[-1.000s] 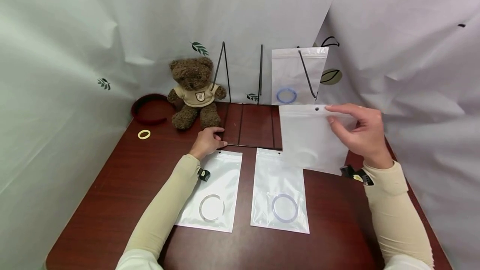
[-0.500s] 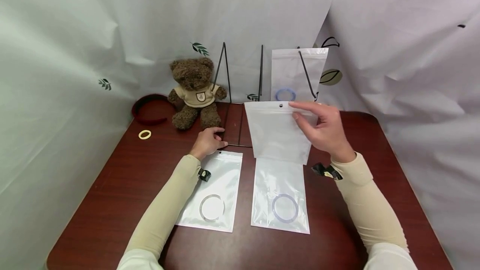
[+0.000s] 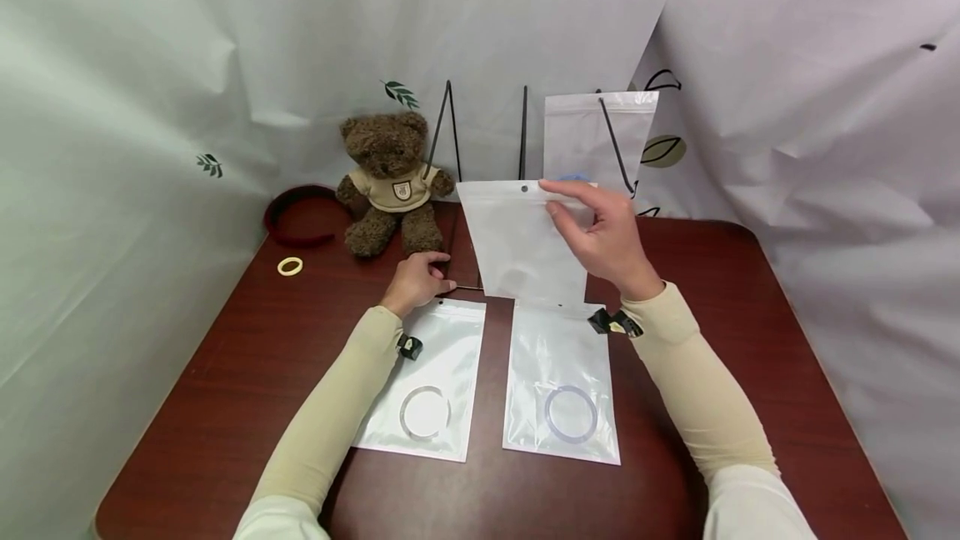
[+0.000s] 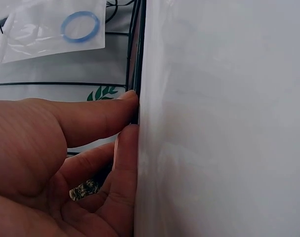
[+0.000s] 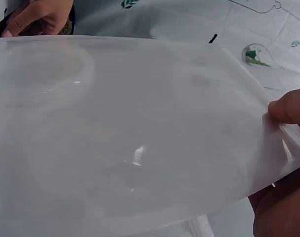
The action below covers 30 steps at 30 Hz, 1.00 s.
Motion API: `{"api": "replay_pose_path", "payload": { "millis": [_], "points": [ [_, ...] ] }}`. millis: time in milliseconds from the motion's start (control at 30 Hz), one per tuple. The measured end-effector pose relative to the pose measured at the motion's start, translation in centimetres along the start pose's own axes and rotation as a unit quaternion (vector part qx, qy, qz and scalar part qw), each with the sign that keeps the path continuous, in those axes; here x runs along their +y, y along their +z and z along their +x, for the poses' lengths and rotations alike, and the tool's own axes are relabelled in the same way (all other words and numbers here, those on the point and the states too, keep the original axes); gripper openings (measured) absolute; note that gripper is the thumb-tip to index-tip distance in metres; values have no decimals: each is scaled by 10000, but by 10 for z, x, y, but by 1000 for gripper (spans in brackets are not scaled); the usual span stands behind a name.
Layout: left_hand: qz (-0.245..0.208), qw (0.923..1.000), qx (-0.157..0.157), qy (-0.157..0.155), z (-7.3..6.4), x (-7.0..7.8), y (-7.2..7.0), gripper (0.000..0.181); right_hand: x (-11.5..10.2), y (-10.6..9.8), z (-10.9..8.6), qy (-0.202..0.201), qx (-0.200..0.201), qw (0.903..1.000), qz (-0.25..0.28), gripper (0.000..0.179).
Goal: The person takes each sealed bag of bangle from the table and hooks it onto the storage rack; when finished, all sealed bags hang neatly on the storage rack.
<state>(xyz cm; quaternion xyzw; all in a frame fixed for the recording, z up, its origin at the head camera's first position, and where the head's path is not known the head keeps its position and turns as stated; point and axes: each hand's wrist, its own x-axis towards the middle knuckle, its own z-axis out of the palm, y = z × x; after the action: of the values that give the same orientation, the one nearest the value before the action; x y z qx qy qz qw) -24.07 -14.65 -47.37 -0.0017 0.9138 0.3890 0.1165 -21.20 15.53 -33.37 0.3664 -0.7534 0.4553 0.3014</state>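
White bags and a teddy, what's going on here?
Someone's right grip pinches a white bag near its top edge, holding it up in front of a wire rack. The left grip holds the rack low at the front. Another bag hangs on the rack's right rod, and two more bags lie on the table. The teddy bear sits beside the rack.

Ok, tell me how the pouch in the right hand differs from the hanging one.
The held pouch is pinched by the right hand; the hanging pouch is on the rack. The hanging pouch shows a blue ring; the held pouch shows only a faint round outline. Both look whitish.
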Motion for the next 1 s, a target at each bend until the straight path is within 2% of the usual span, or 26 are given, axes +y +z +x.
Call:
{"api": "replay_pose_path", "payload": {
  "millis": [200,467,633,800,1000],
  "points": [
    [34,10000,56,32,0,0,-1,55,11,8,3,114,161,9998,-5,32],
    [-42,10000,5,14,-2,1,-1,55,18,15,13,568,316,9977,-176,30],
    [-28,10000,-40,7,-2,0,-1,55,12,18,27,654,558,9960,-237,25],
    [4,10000,-64,-14,-2,1,-2,56,23,23,38,669,827,9935,-405,19],
    [69,10000,-36,6,-1,2,-2,56,36,29,50,1034,1132,9873,-424,18]
  ]
}}
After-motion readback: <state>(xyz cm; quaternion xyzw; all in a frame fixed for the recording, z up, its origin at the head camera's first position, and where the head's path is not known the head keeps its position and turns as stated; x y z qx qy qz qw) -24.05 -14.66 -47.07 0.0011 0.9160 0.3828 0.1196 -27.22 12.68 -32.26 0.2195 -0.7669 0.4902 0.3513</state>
